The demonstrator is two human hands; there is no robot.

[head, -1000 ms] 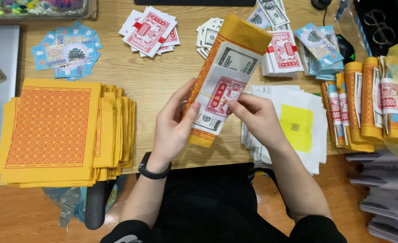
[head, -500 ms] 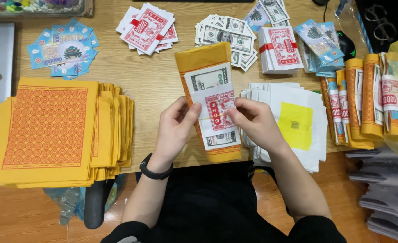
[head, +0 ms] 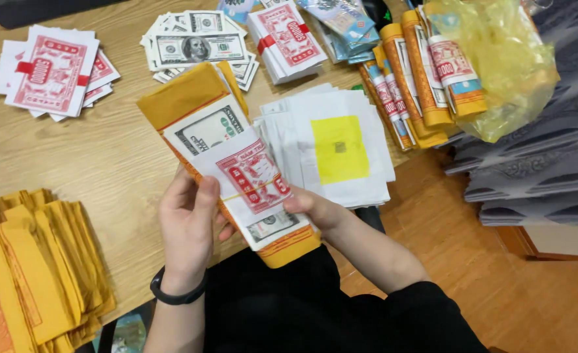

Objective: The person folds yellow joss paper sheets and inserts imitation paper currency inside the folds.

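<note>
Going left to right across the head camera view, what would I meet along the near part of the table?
Stack of yellow-orange paper sheets → left hand → yellow-wrapped bundle of paper notes → right hand → white paper stack with a yellow square → grey patterned paper stacks.

— How is the light?

— Bright and even, from overhead. The wooden table (head: 92, 157) carries a soft sheen, and shadows under the hands are faint.

— Any glare?

— A little on the yellow plastic bag (head: 498, 59), top right.

— Sharpness?

— The middle is crisp. The yellow paper stack (head: 34, 261) at the lower left edge looks slightly soft and stretched.
</note>
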